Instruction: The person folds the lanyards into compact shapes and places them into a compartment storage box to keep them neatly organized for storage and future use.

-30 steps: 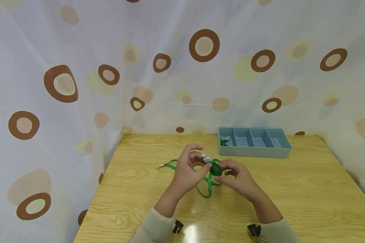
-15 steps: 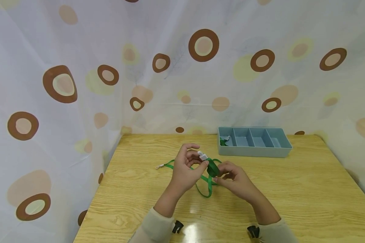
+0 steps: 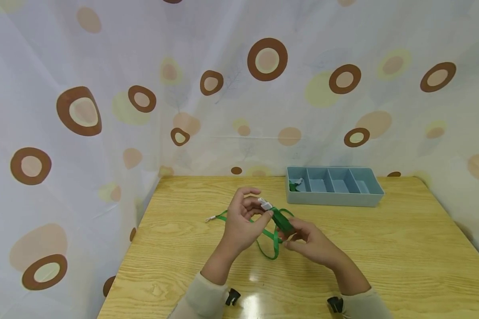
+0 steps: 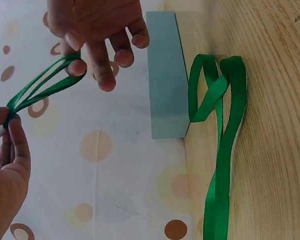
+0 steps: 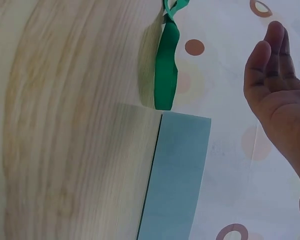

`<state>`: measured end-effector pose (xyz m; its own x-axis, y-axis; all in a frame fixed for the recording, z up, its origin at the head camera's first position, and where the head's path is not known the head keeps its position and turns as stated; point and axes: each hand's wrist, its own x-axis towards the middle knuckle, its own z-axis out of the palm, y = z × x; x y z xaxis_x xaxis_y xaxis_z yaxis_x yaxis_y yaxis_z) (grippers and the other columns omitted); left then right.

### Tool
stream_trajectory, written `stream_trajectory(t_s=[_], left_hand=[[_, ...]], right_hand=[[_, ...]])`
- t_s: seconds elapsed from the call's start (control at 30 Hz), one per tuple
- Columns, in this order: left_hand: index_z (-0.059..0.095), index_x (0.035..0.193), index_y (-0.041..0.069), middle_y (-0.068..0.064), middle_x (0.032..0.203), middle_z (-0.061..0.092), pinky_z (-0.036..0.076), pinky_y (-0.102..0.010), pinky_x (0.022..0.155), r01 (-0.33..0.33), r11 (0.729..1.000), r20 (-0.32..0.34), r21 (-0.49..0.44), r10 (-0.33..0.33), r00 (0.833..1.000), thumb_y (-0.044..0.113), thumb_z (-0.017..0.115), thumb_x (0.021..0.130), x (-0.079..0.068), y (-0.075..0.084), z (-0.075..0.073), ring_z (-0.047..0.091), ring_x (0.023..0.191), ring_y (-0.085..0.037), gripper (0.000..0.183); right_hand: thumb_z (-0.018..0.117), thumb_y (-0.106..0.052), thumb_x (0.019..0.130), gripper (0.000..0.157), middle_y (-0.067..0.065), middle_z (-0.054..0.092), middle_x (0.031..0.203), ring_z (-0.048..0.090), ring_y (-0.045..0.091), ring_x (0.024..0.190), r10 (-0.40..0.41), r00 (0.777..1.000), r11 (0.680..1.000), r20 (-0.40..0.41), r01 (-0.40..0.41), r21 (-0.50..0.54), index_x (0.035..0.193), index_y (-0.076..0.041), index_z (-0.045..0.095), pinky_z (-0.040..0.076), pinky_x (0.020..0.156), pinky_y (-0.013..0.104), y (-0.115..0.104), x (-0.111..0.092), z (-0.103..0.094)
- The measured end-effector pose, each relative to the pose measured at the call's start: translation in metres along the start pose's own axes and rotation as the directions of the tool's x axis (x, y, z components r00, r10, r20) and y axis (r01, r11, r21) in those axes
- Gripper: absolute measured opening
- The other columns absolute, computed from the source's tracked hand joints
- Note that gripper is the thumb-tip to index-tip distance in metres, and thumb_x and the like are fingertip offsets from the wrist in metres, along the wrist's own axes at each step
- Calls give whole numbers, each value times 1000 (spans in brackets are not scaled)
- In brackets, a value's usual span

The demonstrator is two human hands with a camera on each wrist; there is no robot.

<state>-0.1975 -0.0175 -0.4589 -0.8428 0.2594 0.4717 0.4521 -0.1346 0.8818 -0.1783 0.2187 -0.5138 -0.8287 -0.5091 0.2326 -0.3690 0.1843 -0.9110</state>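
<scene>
My left hand (image 3: 241,223) pinches a folded green lanyard (image 3: 281,220) between thumb and finger, close beside its white plastic buckle (image 3: 265,204). At the opposite end of the folds is my right hand (image 3: 313,243), a fingertip hooked inside the loop, as the left wrist view shows. The bundle (image 4: 52,90) stretches taut between both hands, above the table. Below it lies another length of green lanyard (image 3: 275,252), loosely looped on the wood. Its white-and-metal clip end (image 3: 210,218) points left. In the right wrist view the right hand (image 5: 280,95) shows only partly, at the right edge.
A blue-grey tray (image 3: 335,199) with several compartments stands at the back right of the wooden table (image 3: 175,266). Its leftmost compartment contains a green strap with a white fitting (image 3: 293,186). A patterned curtain (image 3: 223,106) hangs behind the table and along its sides.
The green folds opened into a rounder loop, then were drawn out straighter toward the lower right. My left hand shifted slightly left; the right hand dropped a little. The lanyard on the table stayed put.
</scene>
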Motion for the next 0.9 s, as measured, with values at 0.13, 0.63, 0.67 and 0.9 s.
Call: stream_trajectory(t_s=[0.13,0.63,0.67,0.9], left_hand=[[52,133,5,-26,107,71,63,-28,88,-1,1000,-21,0,1,1000,-8,75,93,-2,-1,-2,71,97,-19,48],[52,129,1,-28,106,70,62,-25,88,-10,1000,-34,-4,10,999,-10,72,92,-3,1,-2,70,95,-15,44],[52,129,1,-27,106,70,62,-25,88,-8,1000,-33,-4,8,999,-10,71,92,-3,1,-2,70,94,-15,43],[52,128,2,-26,105,71,62,-27,87,-8,1000,1,-6,8,1000,-9,70,93,-5,0,-2,70,94,-14,41]], right_hand=[[65,-3,104,22,20,67,116,70,19,106,17,999,1000,-30,-16,14,126,-7,69,61,91,33,1,-5,-2],[36,-8,115,36,-6,74,108,74,22,96,-22,999,993,-42,27,111,123,8,67,61,90,34,-5,-6,-6],[35,-9,116,38,-8,74,110,73,22,97,-15,999,994,-42,19,104,124,8,67,61,90,34,-6,-6,-5],[43,-13,116,30,-13,67,127,65,11,106,21,986,998,-167,-12,54,122,-1,70,58,88,30,-6,-4,-2]])
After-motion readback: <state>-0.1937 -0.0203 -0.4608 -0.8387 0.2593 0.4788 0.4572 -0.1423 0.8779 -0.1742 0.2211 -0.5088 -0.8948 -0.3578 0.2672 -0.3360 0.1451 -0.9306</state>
